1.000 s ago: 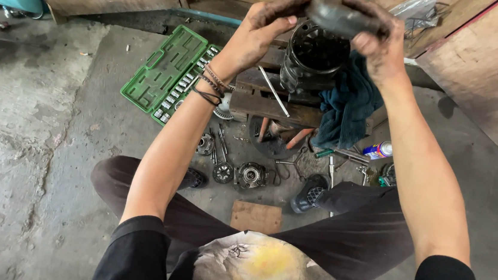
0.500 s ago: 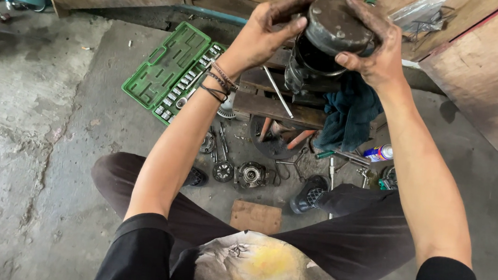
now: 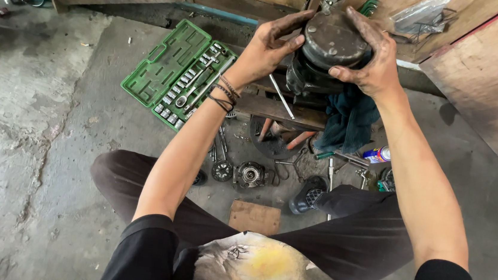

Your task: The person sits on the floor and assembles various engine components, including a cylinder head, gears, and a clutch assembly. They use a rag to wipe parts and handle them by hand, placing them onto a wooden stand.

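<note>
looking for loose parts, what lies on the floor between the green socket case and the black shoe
In the head view, round metal parts lie between green socket case and black shoe.

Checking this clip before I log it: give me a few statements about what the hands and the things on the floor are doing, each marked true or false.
1. Both hands grip the dark round machine part. True: the left hand is on its left side and the right hand on its right.
2. The green tool case is shut. False: it lies open on the concrete floor, with sockets in one half.
3. A dark blue rag hangs below the machine part. True.
4. The small wooden block is held in the right hand. False: it lies on the floor between the legs.
5. The left wrist is bare. False: it wears dark bracelets.
</note>
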